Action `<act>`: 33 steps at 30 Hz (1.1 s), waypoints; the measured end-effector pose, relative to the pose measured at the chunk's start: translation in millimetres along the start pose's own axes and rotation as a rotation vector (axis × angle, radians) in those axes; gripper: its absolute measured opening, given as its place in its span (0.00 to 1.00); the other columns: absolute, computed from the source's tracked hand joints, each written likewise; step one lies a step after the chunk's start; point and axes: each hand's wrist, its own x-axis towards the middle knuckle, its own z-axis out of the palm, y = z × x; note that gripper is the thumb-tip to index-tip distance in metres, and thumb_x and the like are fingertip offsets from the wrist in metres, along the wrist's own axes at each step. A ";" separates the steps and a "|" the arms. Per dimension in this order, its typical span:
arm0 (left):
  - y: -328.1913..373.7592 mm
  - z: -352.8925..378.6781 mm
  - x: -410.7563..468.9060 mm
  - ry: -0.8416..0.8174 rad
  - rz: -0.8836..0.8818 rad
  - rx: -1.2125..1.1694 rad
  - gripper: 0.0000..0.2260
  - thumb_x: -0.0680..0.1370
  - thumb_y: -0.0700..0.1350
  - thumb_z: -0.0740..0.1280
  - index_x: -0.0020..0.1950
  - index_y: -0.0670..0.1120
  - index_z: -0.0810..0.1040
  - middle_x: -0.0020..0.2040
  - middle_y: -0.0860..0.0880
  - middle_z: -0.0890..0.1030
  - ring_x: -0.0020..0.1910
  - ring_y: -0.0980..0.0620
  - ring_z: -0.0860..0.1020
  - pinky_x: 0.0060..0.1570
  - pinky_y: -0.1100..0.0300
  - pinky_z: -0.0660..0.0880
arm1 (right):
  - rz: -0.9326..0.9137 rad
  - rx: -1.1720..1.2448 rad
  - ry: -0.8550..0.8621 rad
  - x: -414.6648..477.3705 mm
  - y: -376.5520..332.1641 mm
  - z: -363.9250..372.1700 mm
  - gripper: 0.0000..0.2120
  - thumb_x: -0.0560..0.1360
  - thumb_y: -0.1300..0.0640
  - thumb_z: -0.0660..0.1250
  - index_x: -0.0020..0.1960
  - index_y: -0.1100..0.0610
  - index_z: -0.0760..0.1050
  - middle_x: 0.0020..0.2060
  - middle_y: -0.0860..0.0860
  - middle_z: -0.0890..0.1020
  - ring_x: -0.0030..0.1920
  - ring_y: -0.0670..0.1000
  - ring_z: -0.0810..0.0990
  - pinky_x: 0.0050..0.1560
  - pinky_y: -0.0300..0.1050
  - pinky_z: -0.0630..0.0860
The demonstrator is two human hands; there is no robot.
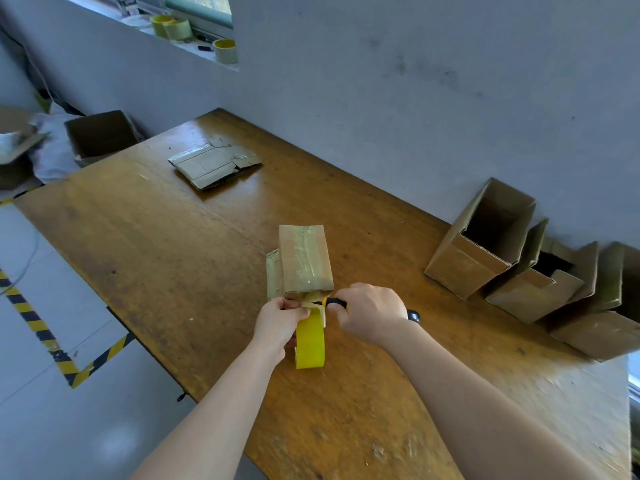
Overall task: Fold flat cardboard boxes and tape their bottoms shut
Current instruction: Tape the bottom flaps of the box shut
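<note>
Head: R hand (370, 313) hides knife (334, 302) grip (L hand (278, 323) part-covers tape (310, 341)).

A worn wooden table (166, 244) stands against the wall. Just beyond the grip a taped box (304, 261) stands on it. Far past that, to the left, lies a stack of flat cardboard (211, 164). Well right of the grip, open boxes (467, 268) lie tipped in a row along the wall
</note>
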 end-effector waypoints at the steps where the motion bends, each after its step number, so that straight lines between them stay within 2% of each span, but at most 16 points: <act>1: 0.6 -0.1 0.3 -0.003 -0.004 0.003 0.05 0.75 0.43 0.70 0.48 0.51 0.76 0.50 0.49 0.77 0.49 0.49 0.75 0.42 0.54 0.74 | 0.000 -0.011 -0.014 1.5 -1.3 -1.4 0.18 0.81 0.42 0.54 0.58 0.49 0.77 0.47 0.47 0.79 0.46 0.48 0.78 0.47 0.46 0.80; 4: 2.9 -0.3 2.6 0.005 -0.014 0.023 0.06 0.75 0.44 0.71 0.47 0.51 0.75 0.50 0.48 0.77 0.52 0.47 0.76 0.53 0.49 0.76 | 0.019 -0.052 -0.038 8.9 -7.4 -2.9 0.18 0.81 0.42 0.55 0.54 0.51 0.78 0.42 0.47 0.80 0.41 0.48 0.79 0.43 0.43 0.79; 5: 3.7 -0.9 2.6 0.001 -0.015 0.027 0.06 0.75 0.43 0.71 0.47 0.51 0.75 0.50 0.49 0.77 0.52 0.47 0.75 0.52 0.50 0.76 | 0.035 -0.077 -0.047 11.5 -9.8 -2.5 0.18 0.80 0.42 0.56 0.52 0.52 0.78 0.40 0.47 0.80 0.40 0.48 0.79 0.42 0.43 0.79; 9: 5.1 -4.1 0.1 -0.048 0.009 0.087 0.05 0.75 0.44 0.71 0.49 0.49 0.77 0.50 0.47 0.79 0.49 0.46 0.78 0.37 0.56 0.74 | 0.097 -0.232 -0.080 16.6 -10.1 4.4 0.14 0.80 0.47 0.59 0.48 0.55 0.79 0.34 0.48 0.77 0.34 0.49 0.77 0.33 0.43 0.73; 13: 7.0 -10.4 -0.9 -0.079 0.037 0.113 0.06 0.74 0.44 0.72 0.49 0.47 0.79 0.49 0.46 0.81 0.47 0.47 0.80 0.38 0.55 0.75 | 0.145 -0.034 -0.031 5.0 9.8 29.1 0.14 0.79 0.42 0.58 0.52 0.50 0.76 0.41 0.48 0.77 0.40 0.51 0.78 0.33 0.44 0.71; 17: 8.0 -14.7 1.0 -0.083 0.033 0.167 0.05 0.73 0.45 0.73 0.47 0.49 0.79 0.49 0.48 0.80 0.48 0.49 0.78 0.37 0.58 0.72 | 0.181 0.004 -0.020 -19.9 27.9 71.8 0.17 0.78 0.41 0.60 0.63 0.47 0.72 0.52 0.49 0.77 0.52 0.53 0.78 0.45 0.45 0.72; 20: 8.4 -14.3 1.6 -0.086 0.026 0.189 0.05 0.73 0.46 0.73 0.47 0.50 0.79 0.49 0.49 0.78 0.47 0.51 0.76 0.35 0.60 0.70 | 0.217 -0.019 -0.023 -28.6 31.6 90.5 0.20 0.77 0.40 0.62 0.66 0.46 0.70 0.56 0.49 0.76 0.58 0.52 0.74 0.53 0.45 0.71; 22: 9.4 -15.3 1.5 -0.090 0.023 0.202 0.06 0.73 0.46 0.73 0.47 0.50 0.78 0.49 0.49 0.78 0.47 0.51 0.76 0.35 0.60 0.71 | 0.204 0.022 0.120 -23.8 26.1 84.8 0.24 0.74 0.37 0.64 0.65 0.49 0.71 0.57 0.50 0.74 0.58 0.52 0.72 0.54 0.46 0.71; 24: 9.8 -16.9 1.6 -0.106 0.028 0.193 0.06 0.73 0.46 0.73 0.48 0.50 0.79 0.49 0.48 0.80 0.48 0.49 0.78 0.37 0.57 0.74 | 0.130 0.112 0.339 -11.6 13.6 67.1 0.28 0.73 0.37 0.65 0.66 0.52 0.71 0.59 0.52 0.74 0.58 0.55 0.73 0.54 0.49 0.74; 26: 10.2 -17.8 0.1 -0.117 0.030 0.174 0.06 0.73 0.46 0.73 0.48 0.50 0.79 0.47 0.47 0.82 0.46 0.48 0.79 0.35 0.57 0.74 | 0.019 0.141 0.482 4.4 -2.1 50.0 0.30 0.72 0.39 0.67 0.69 0.53 0.68 0.64 0.54 0.73 0.63 0.56 0.72 0.58 0.52 0.74; 29: 11.5 -18.7 -0.7 -0.117 0.019 0.150 0.06 0.74 0.46 0.72 0.49 0.49 0.79 0.47 0.48 0.81 0.45 0.49 0.79 0.33 0.59 0.72 | -0.119 0.069 0.435 25.5 -19.9 36.0 0.33 0.73 0.43 0.69 0.74 0.49 0.63 0.73 0.54 0.65 0.73 0.56 0.62 0.69 0.53 0.64; 31: 12.8 -18.7 -0.7 -0.124 0.012 0.152 0.08 0.74 0.47 0.71 0.52 0.51 0.78 0.48 0.49 0.81 0.46 0.50 0.78 0.34 0.60 0.71 | -0.152 0.019 0.382 35.4 -24.7 34.0 0.34 0.73 0.45 0.70 0.75 0.50 0.62 0.74 0.55 0.63 0.75 0.56 0.60 0.71 0.53 0.61; 33: 12.5 -18.0 1.5 -0.123 0.013 0.160 0.08 0.74 0.48 0.71 0.53 0.52 0.78 0.48 0.50 0.81 0.46 0.50 0.78 0.32 0.61 0.72 | -0.152 -0.023 0.364 41.7 -27.4 35.1 0.33 0.72 0.46 0.71 0.74 0.50 0.64 0.74 0.55 0.65 0.74 0.57 0.62 0.70 0.54 0.62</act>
